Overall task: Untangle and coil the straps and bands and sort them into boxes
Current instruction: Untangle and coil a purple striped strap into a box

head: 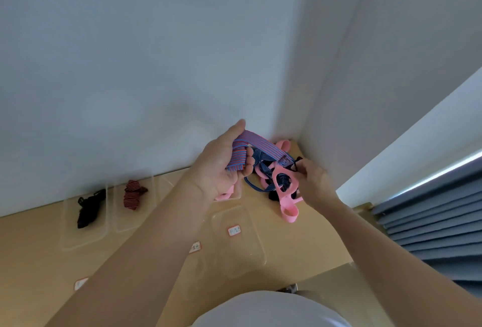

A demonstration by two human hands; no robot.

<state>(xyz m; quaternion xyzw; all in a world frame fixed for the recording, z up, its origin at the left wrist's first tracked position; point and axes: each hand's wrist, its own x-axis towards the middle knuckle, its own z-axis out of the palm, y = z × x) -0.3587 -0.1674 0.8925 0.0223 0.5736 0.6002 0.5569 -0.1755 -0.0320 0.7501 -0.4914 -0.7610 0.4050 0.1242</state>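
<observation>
1. Head view: the left hand clasps a folded wad of the blue-and-red striped strap, thumb on top. The strap runs towards four o'clock to the right hand, whose curled fingers pinch into the tangle; which strand they hold cannot be told.
2. The tangle lies in the far corner of the surface, at about one o'clock from the person. In it, pink bands are threaded through navy striped straps and a thin blue cord.
3. Likely trouble: pulling the hands apart while the strap's far end is caught would tighten the knot and lift the whole heap.
4. A pink band, being stretchy, could snap back or flick neighbours off the surface's right edge.
5. The folds in the left hand look loose; easing that hold would probably spill the coil.
6. At nine o'clock from the hands, one clear box holds a black strap and the next a red-striped strap. An empty box sits at six o'clock. Its label is unreadable, so mis-sorting is possible.
</observation>
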